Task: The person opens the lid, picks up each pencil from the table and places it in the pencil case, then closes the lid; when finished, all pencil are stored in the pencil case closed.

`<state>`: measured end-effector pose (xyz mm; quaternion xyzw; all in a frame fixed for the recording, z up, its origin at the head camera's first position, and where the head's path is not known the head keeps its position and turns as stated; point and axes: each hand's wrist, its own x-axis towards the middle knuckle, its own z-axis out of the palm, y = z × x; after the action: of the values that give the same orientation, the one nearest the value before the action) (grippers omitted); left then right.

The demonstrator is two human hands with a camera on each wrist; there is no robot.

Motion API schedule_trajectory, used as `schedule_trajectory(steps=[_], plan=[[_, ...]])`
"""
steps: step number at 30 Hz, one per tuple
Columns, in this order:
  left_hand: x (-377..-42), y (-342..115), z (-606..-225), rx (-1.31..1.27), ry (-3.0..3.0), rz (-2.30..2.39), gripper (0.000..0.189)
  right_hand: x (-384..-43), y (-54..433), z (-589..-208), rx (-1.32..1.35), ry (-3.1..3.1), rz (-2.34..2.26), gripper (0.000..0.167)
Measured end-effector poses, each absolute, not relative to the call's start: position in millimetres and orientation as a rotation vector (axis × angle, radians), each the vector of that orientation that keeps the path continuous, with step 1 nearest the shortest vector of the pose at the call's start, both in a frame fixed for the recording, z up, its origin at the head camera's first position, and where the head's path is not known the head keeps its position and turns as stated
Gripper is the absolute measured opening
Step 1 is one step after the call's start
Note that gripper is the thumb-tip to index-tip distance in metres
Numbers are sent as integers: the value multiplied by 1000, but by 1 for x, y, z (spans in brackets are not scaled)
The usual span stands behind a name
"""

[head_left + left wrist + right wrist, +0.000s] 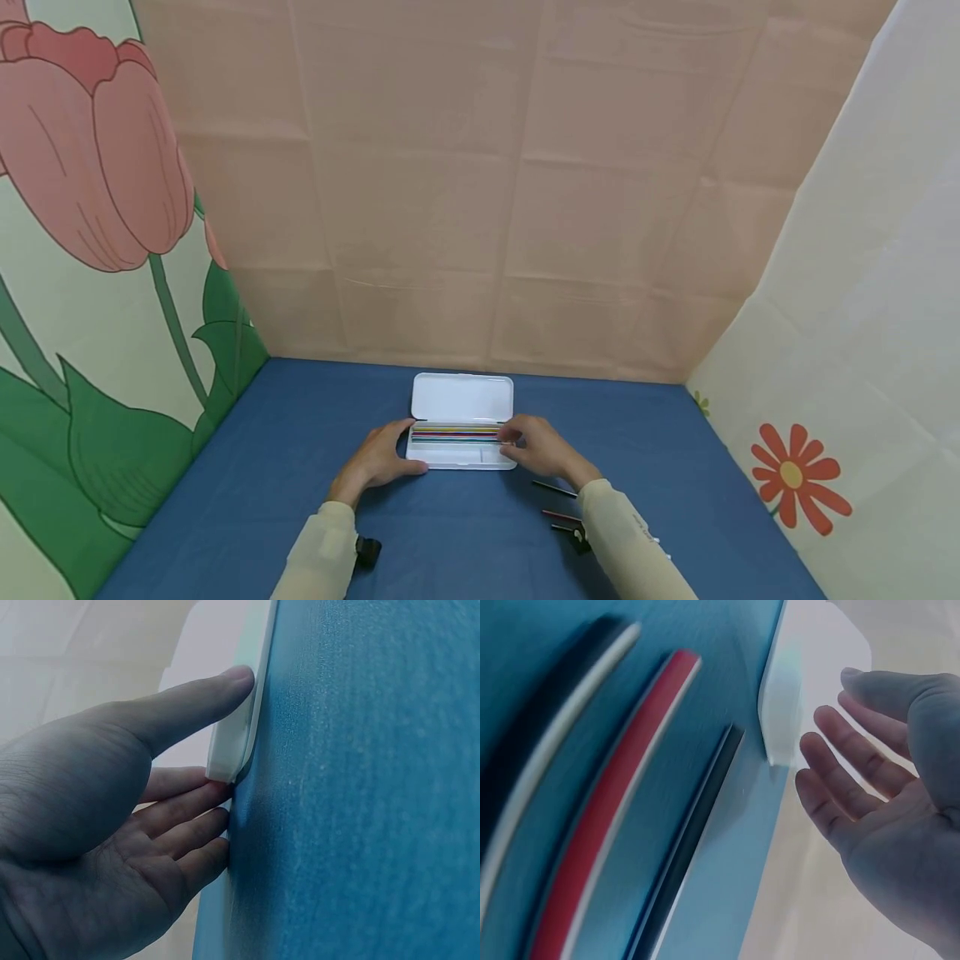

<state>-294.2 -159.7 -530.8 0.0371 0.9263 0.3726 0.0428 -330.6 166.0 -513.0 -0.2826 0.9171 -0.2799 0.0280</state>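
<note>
White case (pixel 450 455), coloured pencils (pixel 453 434) inside; left hand (pixel 381 457) grasping one end, right hand (pixel 544 447) loose-fingered at the other

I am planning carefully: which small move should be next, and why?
Probably the right hand should reach for the dark pencil nearest the white pencil case: the hand appears empty, the case holds coloured pencils, yet this one and two others lie on the blue cloth.

Pink tulip (pixel 97 158), beige backdrop (pixel 480 192), red flower (pixel 792 475)
</note>
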Motion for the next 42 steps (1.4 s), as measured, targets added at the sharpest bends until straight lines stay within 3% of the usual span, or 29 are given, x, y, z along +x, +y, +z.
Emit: schedule_trajectory(steps=[17,42], plan=[[-293,-160,-529,129,2838,1136,95,-303,229,-515,-889,2870,-818,26],[-297,-161,-533,129,2841,1147,94,-272,312,-528,-694,2849,-787,25]])
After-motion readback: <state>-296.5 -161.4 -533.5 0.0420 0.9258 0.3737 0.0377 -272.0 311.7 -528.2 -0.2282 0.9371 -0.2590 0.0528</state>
